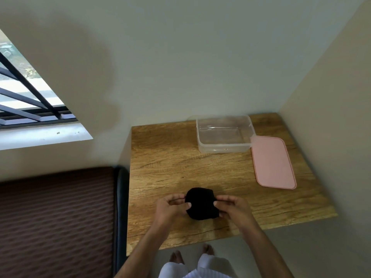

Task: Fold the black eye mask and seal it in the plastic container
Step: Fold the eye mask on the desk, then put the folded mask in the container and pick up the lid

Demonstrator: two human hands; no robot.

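Hands meet over a folded black eye mask (201, 203) near the front edge of a wooden bench (170, 161), seen from a head-worn camera looking down. The left hand (170, 207) pinches the mask's left edge between thumb and fingertips, while the right hand (232, 206) grips its right edge the same way, fingers curled in and thumb pressed against the dark cloth. The mask appears as a compact, rounded bundle held between the 2 hands; whether it rests on the wood or sits just above it cannot be told.

Toward the back of the bench, close to the wall, stands a clear plastic container (224, 135), open and with nothing visible inside. Its pink lid (273, 162) lies flat on the wood just beside the container's right front corner, its near end angled toward the bench's right side. Both are well apart from the mask.

The bench sits in a corner formed by 2 pale walls. To the left, a brown ribbed cushion (56, 217) with a dark edge abuts the bench side. Above it, a window (26, 93) with dark bars lets in daylight. At the bottom of the view, bare feet (207, 250) and white trouser legs (208, 265) show on a grey floor (301, 247) below the bench's front edge.
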